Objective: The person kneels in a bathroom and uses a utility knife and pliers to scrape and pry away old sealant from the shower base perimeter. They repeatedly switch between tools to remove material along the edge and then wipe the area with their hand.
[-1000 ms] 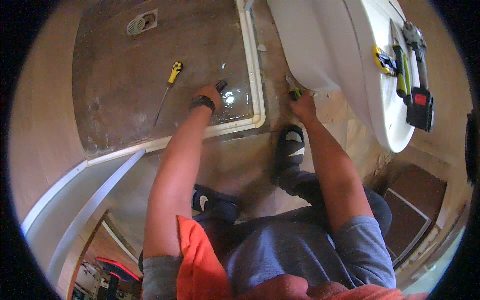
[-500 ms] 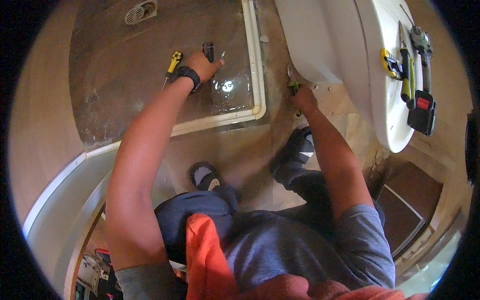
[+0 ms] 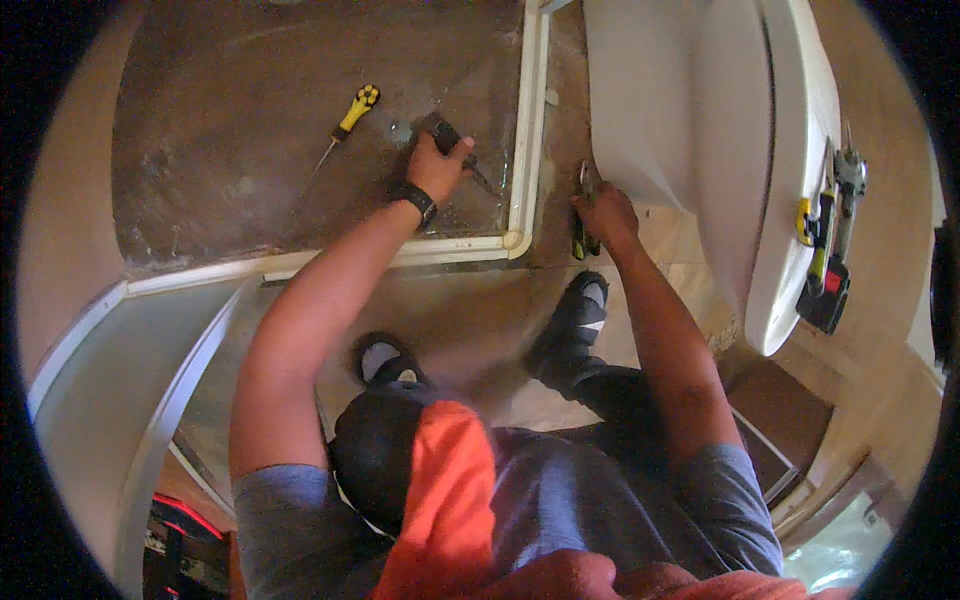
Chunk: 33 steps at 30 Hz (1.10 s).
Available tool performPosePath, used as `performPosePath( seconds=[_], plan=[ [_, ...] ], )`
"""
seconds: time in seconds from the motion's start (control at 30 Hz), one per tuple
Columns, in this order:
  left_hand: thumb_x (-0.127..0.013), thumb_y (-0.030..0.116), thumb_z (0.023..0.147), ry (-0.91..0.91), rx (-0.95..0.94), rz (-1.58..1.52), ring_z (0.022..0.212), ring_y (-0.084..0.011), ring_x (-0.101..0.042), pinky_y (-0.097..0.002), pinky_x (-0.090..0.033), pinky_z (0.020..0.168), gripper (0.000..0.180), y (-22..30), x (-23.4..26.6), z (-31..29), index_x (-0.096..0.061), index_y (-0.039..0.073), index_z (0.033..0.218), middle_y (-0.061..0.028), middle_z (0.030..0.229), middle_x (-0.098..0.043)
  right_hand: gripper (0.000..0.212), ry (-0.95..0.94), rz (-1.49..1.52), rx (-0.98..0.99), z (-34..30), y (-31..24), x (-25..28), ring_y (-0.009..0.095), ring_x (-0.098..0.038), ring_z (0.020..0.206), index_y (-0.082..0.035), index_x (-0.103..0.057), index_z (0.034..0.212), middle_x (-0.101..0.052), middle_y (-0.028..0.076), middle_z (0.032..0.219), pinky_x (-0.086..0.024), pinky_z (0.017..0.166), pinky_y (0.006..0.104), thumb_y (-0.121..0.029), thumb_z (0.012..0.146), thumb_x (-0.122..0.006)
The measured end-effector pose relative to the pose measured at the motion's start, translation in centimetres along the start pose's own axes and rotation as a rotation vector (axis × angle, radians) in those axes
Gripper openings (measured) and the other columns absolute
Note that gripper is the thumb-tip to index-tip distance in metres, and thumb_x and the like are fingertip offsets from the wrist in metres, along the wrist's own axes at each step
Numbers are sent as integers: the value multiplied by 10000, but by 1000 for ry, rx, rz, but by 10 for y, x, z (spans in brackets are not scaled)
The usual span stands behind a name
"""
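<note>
My left hand (image 3: pixel 437 168), with a black watch on its wrist, is closed round a dark, blocky object (image 3: pixel 447 133) over the brown shower floor (image 3: pixel 230 130). A thin dark end (image 3: pixel 486 183) sticks out from under its fingers toward the white edging; its exact kind is unclear. To the left lies a screwdriver (image 3: pixel 352 117) with a yellow and black handle. My right hand (image 3: pixel 608 215) grips pliers (image 3: pixel 584 240) beyond the edging, low beside the white fixture. Their metal jaws point away from me and the green and black handles show below the fingers.
A raised white edging (image 3: pixel 527 130) bounds the shower floor. At the right stands a white basin-like fixture (image 3: pixel 735 150); a power drill (image 3: pixel 848 175) and other hand tools lie on its far side. My shoes (image 3: pixel 585 300) rest on the tiles. A glass panel (image 3: pixel 110 350) stands lower left.
My left hand has shifted right and slightly down with the dark object, away from the screwdriver. The pliers have turned in my right hand. The whole view has shifted.
</note>
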<state>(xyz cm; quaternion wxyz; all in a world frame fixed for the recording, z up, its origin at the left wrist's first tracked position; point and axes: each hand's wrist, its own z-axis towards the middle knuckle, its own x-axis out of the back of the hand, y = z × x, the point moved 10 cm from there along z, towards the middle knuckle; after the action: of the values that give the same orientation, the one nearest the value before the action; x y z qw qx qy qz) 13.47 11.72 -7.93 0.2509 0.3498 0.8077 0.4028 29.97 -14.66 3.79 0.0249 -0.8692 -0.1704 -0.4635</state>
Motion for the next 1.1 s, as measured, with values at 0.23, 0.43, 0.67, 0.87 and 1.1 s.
performPosePath(
  seconds=[0.23,0.43,0.67,0.87,1.1],
  plan=[
    [-777,300,903,49,-7,-230,921,-237,-684,-366,-642,720,531,-17,-17,-33,-477,-6,1215,-130,1073,-640,556,149,50,99,-18,-25,16,422,-670,1036,-25,-638,1262,-682,244,1136,-539,904,495,-412,870,-712],
    [-803,413,851,97,-16,231,884,-306,-705,-411,-589,742,589,-22,-18,-37,-551,-8,1177,-172,953,-695,448,232,492,423,-27,-107,49,269,-677,884,1,-637,1253,-695,179,1043,-553,811,371,-299,931,-724],
    [-804,337,818,70,-108,117,977,-384,-693,-455,-547,851,534,-4,-39,-42,-592,18,1191,-198,1038,-714,471,67,109,752,-35,-237,51,442,-678,954,-38,-648,1219,-695,242,1076,-559,832,486,-416,938,-652],
    [-723,246,870,40,-100,156,969,-379,-691,-441,-553,836,368,-13,-39,-53,-631,38,1160,-197,1033,-716,398,-93,-24,695,-15,-233,31,383,-701,881,-42,-625,1240,-709,239,934,-550,792,453,-330,967,-653],
    [-654,252,878,-337,41,329,958,-360,-700,-434,-555,842,260,-63,-72,-84,-756,80,1044,-173,1032,-736,263,293,436,598,-60,-190,164,207,-698,832,-33,-618,1231,-722,158,900,-528,701,361,-190,1020,-605]
  ],
)
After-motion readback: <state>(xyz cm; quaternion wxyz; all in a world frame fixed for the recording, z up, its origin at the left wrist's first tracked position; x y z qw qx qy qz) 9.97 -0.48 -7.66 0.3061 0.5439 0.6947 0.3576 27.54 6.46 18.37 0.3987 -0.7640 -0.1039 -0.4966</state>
